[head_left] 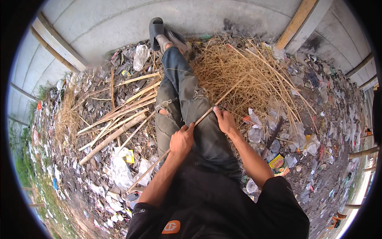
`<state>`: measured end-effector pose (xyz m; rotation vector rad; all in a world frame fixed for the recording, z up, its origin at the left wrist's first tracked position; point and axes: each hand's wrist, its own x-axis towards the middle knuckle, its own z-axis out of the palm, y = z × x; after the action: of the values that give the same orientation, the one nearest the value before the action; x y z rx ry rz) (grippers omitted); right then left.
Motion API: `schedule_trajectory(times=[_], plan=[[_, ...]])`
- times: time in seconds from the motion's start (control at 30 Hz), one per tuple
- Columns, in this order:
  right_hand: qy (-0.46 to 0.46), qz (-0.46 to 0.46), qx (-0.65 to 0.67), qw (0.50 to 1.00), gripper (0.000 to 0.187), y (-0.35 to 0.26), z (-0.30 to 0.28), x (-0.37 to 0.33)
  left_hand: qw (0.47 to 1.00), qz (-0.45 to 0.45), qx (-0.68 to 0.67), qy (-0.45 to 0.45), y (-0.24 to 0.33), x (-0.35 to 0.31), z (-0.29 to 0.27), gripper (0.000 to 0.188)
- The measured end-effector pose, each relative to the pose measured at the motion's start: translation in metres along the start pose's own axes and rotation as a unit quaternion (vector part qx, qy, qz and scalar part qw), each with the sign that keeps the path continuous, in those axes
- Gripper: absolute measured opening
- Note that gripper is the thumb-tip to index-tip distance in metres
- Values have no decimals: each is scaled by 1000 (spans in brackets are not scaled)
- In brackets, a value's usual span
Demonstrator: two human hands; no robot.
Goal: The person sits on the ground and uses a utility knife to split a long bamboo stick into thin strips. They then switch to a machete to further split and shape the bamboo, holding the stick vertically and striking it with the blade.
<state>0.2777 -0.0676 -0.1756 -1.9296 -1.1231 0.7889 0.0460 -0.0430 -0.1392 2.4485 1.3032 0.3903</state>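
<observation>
A long thin bamboo strip [205, 115] lies slantwise across my thighs, running from the near left up toward the shavings at the far right. My left hand [182, 140] is closed round it over my lap. Farther up, my right hand [225, 120] grips the same strip beside my right knee, thumb on top; what its curled fingers hide underneath I cannot make out. Both legs stretch ahead in torn jeans [187, 91], crossed at the ankles. A pile of thin bamboo shavings [234, 67] spreads just beyond the right hand.
Split bamboo pieces [131, 105] and a round pole [113, 139] lie left of my legs. A dark, curved, blade-like thing [273, 137] rests by my right forearm. Plastic litter [119, 169] covers the ground. A grey panel wall [119, 22] with posts stands past my feet.
</observation>
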Motion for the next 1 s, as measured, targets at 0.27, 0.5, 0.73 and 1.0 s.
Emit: schedule_trajectory(times=[0.27,0.5,0.73,1.0], plan=[[-164,55,239,955,67,27,-1,13,998,11,-55,13,-4,2,4,30],[46,2,10,999,68,-3,1,-6,999,-2,-42,10,-4,0,3,30],[-84,20,48,995,72,4,-9,5,999,6,-43,25,-6,-2,7,29],[-110,61,162,979,63,-8,-23,-2,997,2,-65,32,-5,-1,6,29]])
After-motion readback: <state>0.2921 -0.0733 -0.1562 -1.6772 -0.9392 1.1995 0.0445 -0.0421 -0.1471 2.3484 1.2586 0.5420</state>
